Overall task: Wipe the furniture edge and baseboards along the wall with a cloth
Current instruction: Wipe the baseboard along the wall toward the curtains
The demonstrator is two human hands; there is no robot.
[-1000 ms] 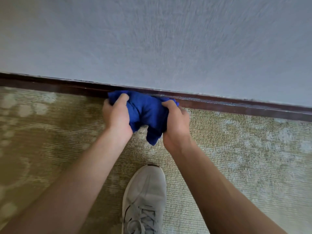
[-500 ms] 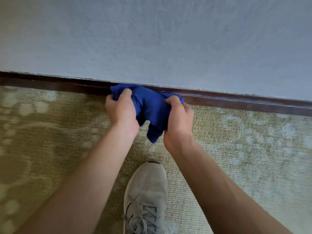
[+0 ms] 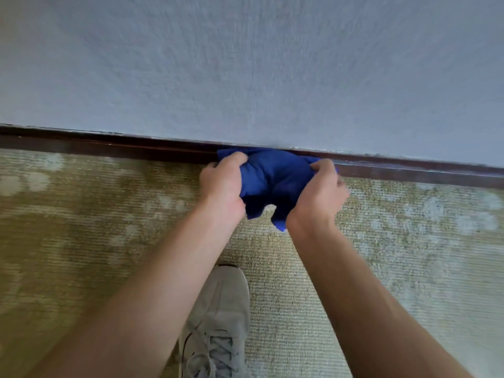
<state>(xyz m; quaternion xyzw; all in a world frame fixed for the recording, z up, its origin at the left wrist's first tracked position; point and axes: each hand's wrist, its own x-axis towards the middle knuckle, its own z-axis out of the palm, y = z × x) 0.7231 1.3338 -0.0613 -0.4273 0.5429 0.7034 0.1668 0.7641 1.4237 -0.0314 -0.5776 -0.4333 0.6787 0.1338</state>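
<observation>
Both the left hand [image 3: 222, 184] and right hand [image 3: 317, 193] clench the bunched blue cloth [image 3: 274, 178] against the dark wooden baseboard [image 3: 136, 148]; press evenly and slide steadily along its top edge.

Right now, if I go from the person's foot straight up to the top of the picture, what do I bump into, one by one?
Shoe → carpet → cloth → baseboard → wall.
</observation>
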